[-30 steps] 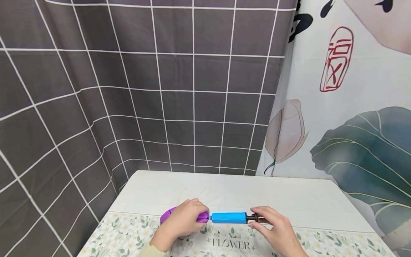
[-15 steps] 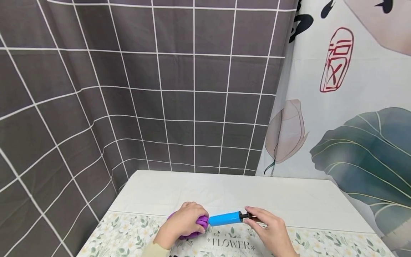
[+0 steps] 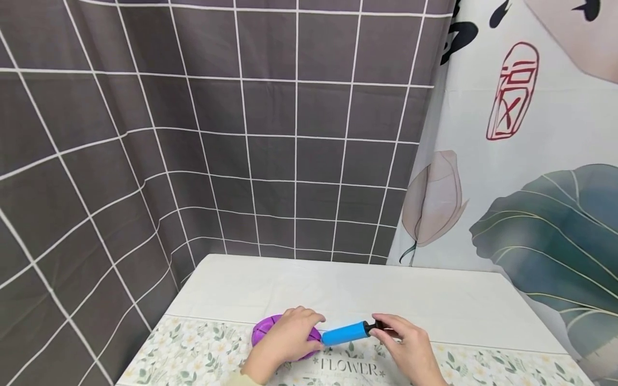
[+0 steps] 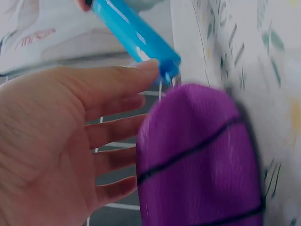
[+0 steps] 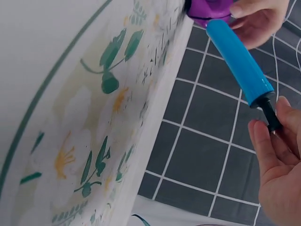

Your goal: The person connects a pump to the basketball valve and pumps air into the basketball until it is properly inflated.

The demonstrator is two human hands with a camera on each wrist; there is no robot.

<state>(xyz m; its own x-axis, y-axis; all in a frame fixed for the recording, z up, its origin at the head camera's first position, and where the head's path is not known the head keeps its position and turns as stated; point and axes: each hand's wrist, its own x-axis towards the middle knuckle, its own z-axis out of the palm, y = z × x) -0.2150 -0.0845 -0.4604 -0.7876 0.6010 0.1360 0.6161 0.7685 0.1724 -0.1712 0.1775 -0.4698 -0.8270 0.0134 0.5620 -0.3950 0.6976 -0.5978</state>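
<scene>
A limp purple ball [image 3: 263, 328] with black lines, dented in the left wrist view, lies on the table's near part. My left hand [image 3: 289, 336] reaches over it with loose, extended fingers; its thumb [image 4: 149, 69] lies along the pump's front end. The blue hand pump [image 3: 344, 334] slants, its right end higher, and its nozzle tip [image 4: 169, 77] meets the top of the ball. My right hand [image 3: 409, 343] pinches the black pump handle [image 5: 272, 117] between thumb and fingers. The plunger rod shows only a short length.
A white table cover [image 3: 396, 297] with a floral front strip and the printed word FLOWER lies beneath the hands. Behind and left hangs a dark grid-patterned curtain [image 3: 270, 161]; a white cloth with leaf and flower prints [image 3: 434, 201] hangs on the right.
The pump has gone from level to slanted, its right end raised. My left fingers have loosened from their grip on the ball, leaving more of it visible. My right hand keeps the handle.
</scene>
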